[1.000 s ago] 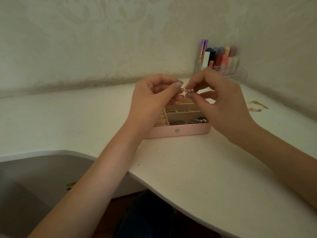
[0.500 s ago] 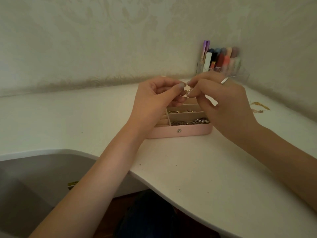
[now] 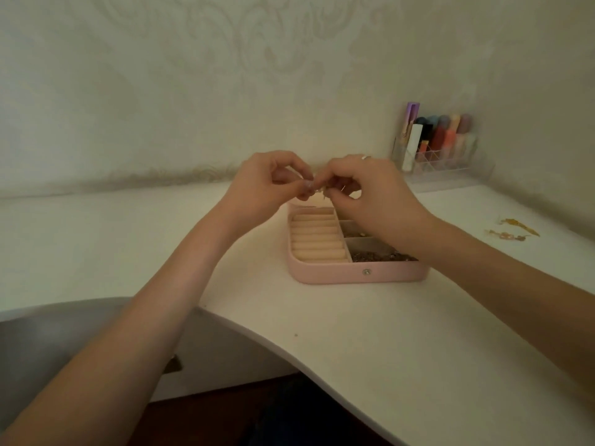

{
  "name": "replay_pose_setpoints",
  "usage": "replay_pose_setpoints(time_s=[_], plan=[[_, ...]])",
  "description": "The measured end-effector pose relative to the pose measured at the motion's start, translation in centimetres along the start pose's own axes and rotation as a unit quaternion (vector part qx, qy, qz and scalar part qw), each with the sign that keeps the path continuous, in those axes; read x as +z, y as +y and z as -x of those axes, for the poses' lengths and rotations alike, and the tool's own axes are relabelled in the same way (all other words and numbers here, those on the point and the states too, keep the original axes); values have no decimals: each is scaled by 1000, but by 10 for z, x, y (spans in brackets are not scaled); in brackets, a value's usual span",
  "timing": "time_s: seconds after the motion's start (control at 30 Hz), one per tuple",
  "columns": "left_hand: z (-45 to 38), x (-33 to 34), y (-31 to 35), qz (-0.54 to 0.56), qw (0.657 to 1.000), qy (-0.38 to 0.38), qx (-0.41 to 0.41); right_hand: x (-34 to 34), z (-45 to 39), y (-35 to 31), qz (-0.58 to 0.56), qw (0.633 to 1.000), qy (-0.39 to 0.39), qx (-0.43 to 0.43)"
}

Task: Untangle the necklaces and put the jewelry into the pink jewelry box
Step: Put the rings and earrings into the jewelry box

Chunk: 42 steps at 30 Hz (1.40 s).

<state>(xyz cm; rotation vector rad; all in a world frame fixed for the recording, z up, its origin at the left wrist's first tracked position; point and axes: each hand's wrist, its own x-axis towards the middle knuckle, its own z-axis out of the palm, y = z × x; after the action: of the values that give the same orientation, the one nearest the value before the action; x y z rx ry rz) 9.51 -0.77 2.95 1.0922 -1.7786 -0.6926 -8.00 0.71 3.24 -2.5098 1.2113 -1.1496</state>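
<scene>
Both sets of fingertips meet on a tiny piece of jewelry [image 3: 318,190], the left hand [image 3: 267,185] pinching it from one side and the right hand [image 3: 370,191] from the other, fingers curled in. The piece is too small to tell its long axis. It hangs just above the back edge of the pink jewelry box [image 3: 354,275], so the drop looks to be straight down. More gold jewelry [image 3: 512,228] lies well to the box's right, nearer the right hand.

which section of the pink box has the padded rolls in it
The wide left section of the pink jewelry box. It is filled with cream padded rolls, while the smaller sections on the right, like the front right one, hold loose jewelry.
</scene>
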Motion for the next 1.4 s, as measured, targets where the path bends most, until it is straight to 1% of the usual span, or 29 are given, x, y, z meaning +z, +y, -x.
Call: replay_pose_setpoints(time_s=[0.07, 0.13, 0.2, 0.33, 0.53, 0.6, 0.7, 0.87, 0.97, 1.07, 1.2, 1.4], plan=[[-1, -1, -12, 12, 1000, -13, -10, 7, -1, -1, -17, 1000, -5, 25], [-1, 0, -22, -3, 1000, -27, -12, 11, 1, -1, -26, 999, -12, 43], [-2, -1, -27, -34, 999, -34, 3, 13, 4, -1, -9, 998, -24, 54], [-3, -5, -29, -49, 998, -28, 22, 15, 8, -4, 5, 997, -31, 69], [-1, -4, -30, -65, 996, -59, -3, 17, 8, -4, 5, 997, -37, 66], [-2, -4, -29, -44, 997, -58, -19, 16, 8, -3, -2, 998, -21, 66], [-1, -6, -28, 19, 997, -56, -51, 16, 8, -2, -24, 997, 4, 78], [1, -2, -29, -20, 997, -58, -51, 17, 9, -2, -19, 997, -4, 72], [1, -1, -27, -8, 998, -38, -39, 18, 9, -1, -16, 997, 4, 70], [2, -2, -25, 16, 998, -49, -39, 18, 9, -1, -16, 998, 11, 65], [3, -2, -25, 6, 996, -65, -64, 17, 10, -1, -4, 998, 4, 63], [1, -1, -26, -12, 995, -52, -87, 17, 10, -1, -8, 998, 1, 64]])
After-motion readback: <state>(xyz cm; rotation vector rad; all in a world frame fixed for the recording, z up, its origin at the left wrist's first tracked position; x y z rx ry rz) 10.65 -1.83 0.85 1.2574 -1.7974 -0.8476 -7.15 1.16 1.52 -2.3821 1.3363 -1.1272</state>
